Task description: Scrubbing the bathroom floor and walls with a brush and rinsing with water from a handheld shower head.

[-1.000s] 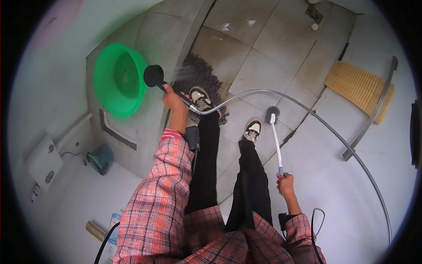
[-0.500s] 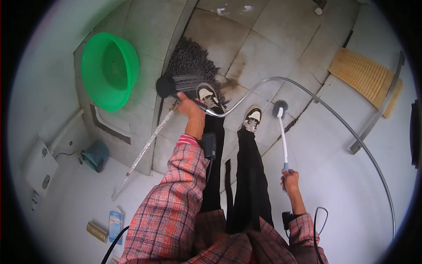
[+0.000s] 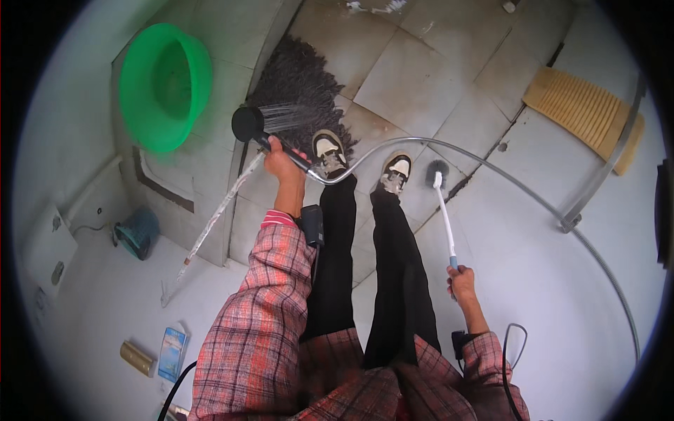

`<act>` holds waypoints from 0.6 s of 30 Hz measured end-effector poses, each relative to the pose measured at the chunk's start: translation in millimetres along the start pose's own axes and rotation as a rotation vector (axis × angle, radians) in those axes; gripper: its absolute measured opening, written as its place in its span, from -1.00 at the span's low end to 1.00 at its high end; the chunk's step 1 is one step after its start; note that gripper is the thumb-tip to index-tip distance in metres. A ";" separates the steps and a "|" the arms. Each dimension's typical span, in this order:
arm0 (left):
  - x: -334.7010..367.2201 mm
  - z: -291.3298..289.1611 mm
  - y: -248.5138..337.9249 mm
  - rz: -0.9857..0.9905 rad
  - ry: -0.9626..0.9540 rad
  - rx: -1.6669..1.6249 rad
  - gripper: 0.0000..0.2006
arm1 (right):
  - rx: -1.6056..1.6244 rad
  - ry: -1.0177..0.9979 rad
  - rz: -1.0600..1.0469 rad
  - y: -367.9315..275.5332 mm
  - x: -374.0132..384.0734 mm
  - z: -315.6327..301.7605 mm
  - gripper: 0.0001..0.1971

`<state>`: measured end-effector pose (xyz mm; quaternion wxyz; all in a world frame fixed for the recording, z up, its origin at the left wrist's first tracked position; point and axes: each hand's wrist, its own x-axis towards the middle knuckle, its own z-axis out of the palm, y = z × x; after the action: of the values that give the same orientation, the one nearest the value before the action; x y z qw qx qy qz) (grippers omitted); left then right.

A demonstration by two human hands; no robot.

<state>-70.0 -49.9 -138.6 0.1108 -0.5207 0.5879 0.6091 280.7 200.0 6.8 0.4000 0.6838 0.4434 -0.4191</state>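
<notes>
Now, in the head view, the left hand (image 3: 284, 167) is gripping the shower head (image 3: 248, 124), its handle slanting up-left from the fingers; water (image 3: 282, 116) is spraying rightward over the mop (image 3: 302, 88) on the tiles (image 3: 400, 88), nearer that hand. The right hand (image 3: 461, 284) is clasping the brush (image 3: 446, 221), its long handle leaning up and slightly left. Leftward, a green basin (image 3: 135, 105) and teal bucket (image 3: 149, 224) are sitting, contents unclear.

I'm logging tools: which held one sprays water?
The shower head in the left hand, jetting toward the mop; the brush in the right hand doesn't.
</notes>
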 end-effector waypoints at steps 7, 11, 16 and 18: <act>-5.0 18.2 34.9 0.033 0.021 0.004 -0.51 | 0.005 -0.022 -0.045 -14.9 -3.5 -4.7 -0.78; 25.2 29.0 60.0 0.180 0.191 0.095 -0.53 | 0.051 -0.005 -0.070 -27.3 -7.3 3.7 -0.78; -0.3 52.6 74.9 0.154 0.151 -0.026 -0.51 | 0.184 -0.023 -0.065 -28.7 -5.3 6.1 -0.78; -8.7 50.7 86.2 0.168 0.121 -0.007 -0.51 | 0.156 -0.044 -0.069 -31.0 -1.9 5.4 -0.78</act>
<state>-156.2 -28.0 -92.0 0.0218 -0.5058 0.6331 0.5855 249.9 203.3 1.4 0.3405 0.6880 0.4237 -0.4808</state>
